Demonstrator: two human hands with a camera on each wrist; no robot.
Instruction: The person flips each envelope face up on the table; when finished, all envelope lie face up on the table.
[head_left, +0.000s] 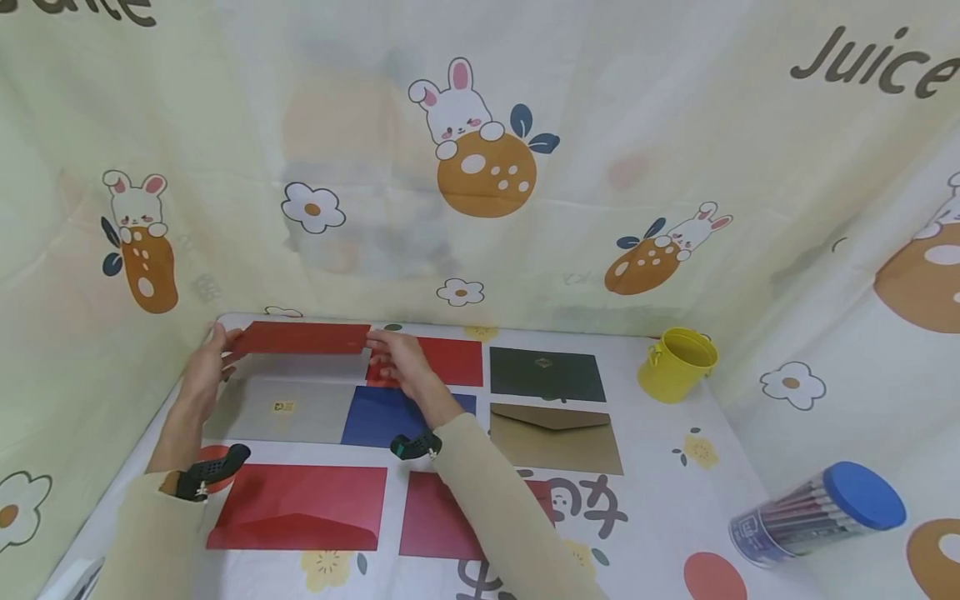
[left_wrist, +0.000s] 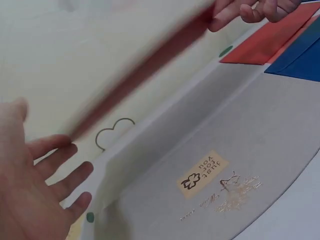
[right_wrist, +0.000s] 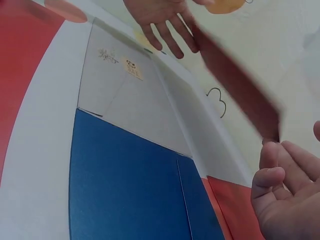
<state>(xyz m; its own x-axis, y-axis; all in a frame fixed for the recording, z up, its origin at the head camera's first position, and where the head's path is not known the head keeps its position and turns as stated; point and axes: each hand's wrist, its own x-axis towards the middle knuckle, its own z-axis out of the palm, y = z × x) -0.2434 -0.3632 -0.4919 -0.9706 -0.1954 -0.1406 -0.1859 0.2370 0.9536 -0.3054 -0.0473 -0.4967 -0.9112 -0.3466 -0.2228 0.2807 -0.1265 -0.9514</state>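
A dark red envelope (head_left: 300, 337) is held up at the table's back left, stretched between both hands and blurred in the wrist views. My left hand (head_left: 204, 367) touches its left end with the fingertips; in the left wrist view the fingers are extended and the thumb stands apart. The right hand (head_left: 405, 362) holds the other end at its fingertips, fingers curled. Below lie a grey envelope (head_left: 315, 421) with a "Just for you" label (left_wrist: 202, 174) and a blue envelope (right_wrist: 130, 180). A bright red envelope (head_left: 453, 360) lies behind the blue one.
A dark green envelope (head_left: 546, 373) and a brown envelope (head_left: 555, 442) lie right of centre. Two more red envelopes, one left (head_left: 300, 504) and one partly under my right sleeve (head_left: 435, 517), lie in front. A yellow bucket (head_left: 675, 371) and a blue-lidded pencil tub (head_left: 813, 517) stand at right.
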